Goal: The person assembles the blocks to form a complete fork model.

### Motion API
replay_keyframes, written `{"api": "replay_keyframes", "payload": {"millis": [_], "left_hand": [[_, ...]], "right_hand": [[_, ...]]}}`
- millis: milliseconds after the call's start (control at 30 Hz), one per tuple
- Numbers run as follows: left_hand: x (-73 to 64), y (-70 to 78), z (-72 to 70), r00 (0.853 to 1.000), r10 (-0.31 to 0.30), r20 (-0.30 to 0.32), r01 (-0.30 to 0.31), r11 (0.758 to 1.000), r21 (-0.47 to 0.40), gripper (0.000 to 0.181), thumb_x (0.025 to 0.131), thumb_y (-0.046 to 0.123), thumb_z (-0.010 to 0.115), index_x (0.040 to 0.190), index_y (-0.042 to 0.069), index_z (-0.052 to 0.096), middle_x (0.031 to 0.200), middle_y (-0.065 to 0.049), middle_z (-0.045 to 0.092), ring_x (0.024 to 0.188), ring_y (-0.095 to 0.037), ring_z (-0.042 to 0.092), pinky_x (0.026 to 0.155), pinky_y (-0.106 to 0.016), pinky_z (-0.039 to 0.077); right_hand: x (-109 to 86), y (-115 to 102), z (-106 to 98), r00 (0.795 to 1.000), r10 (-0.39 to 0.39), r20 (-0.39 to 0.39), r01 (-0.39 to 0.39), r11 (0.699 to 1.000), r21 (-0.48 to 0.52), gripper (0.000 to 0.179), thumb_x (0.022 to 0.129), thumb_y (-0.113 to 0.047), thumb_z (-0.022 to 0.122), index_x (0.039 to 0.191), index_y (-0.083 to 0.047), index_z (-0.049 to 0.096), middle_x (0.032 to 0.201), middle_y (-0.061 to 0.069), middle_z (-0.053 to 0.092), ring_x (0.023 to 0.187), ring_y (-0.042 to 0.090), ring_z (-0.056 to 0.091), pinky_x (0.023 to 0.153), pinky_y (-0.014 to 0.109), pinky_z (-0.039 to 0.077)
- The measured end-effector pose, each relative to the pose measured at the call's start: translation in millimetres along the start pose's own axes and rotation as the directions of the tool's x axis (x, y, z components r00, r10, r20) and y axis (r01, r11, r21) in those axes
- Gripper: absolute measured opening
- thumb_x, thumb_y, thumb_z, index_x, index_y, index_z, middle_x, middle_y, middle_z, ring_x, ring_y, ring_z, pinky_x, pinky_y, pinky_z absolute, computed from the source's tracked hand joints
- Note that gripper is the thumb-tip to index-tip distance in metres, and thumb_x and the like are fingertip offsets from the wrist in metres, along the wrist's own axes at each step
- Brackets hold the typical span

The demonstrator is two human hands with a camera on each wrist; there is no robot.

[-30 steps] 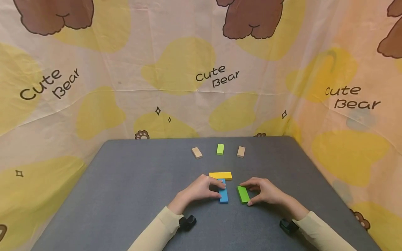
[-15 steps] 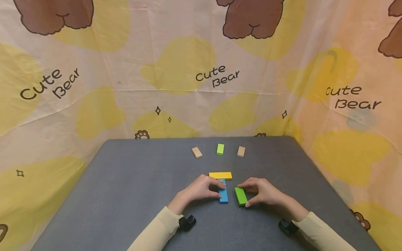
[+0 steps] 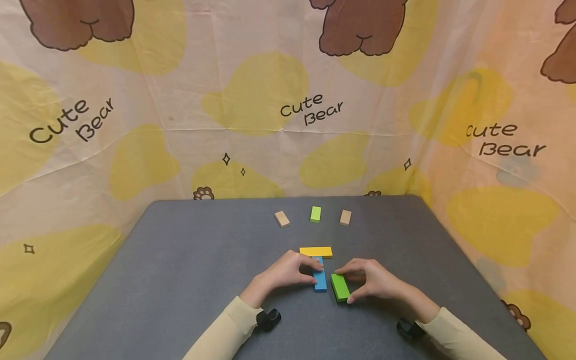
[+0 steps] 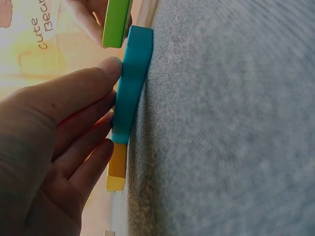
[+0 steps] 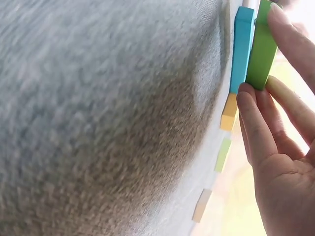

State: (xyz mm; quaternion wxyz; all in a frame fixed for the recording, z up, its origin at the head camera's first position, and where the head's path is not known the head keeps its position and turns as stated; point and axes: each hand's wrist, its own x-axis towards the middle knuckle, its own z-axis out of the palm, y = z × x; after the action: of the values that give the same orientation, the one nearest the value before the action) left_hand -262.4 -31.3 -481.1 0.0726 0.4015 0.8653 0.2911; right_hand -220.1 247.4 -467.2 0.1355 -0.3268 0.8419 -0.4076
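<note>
In the head view, my left hand [image 3: 289, 270] rests thumb and fingertips on a long blue block [image 3: 320, 281] lying on the table. Its far end meets the middle of a yellow block [image 3: 316, 252] laid crosswise, so the two form a T. My right hand [image 3: 375, 281] pinches a green block [image 3: 340, 287] between thumb and fingers near its two ends. This green block hangs slightly tilted just right of the blue block. In the left wrist view the green block [image 4: 116, 24] sits higher than the blue block [image 4: 133, 83], off the table.
Farther back on the grey table [image 3: 216, 250] lie a tan block [image 3: 282, 219], a light green block [image 3: 316, 214] and another tan block [image 3: 345, 218], spaced in a row. A printed bear cloth [image 3: 252, 100] hangs behind and along both sides.
My right hand has moved left and slightly nearer to me with the green block, closing on the blue block. My left hand and the other blocks have stayed put.
</note>
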Motion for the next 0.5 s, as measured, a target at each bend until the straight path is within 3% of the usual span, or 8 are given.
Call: {"api": "replay_keyframes", "payload": {"millis": [500], "left_hand": [[0.2, -1.5, 0.5, 1.0, 0.019, -0.006, -0.019, 1.0, 0.004, 0.031, 0.083, 0.031, 0.076, 0.113, 0.027, 0.073, 0.118, 0.012, 0.071, 0.117, 0.001, 0.062, 0.101, -0.021, 0.049]], "right_hand": [[3.2, -7.7, 10.5, 0.996, -0.067, 0.052, 0.065, 0.997, 0.038, 0.061, 0.07, -0.031, 0.085, 0.124, -0.01, 0.065, 0.109, 0.005, 0.065, 0.106, 0.012, 0.064, 0.091, 0.031, 0.056]]}}
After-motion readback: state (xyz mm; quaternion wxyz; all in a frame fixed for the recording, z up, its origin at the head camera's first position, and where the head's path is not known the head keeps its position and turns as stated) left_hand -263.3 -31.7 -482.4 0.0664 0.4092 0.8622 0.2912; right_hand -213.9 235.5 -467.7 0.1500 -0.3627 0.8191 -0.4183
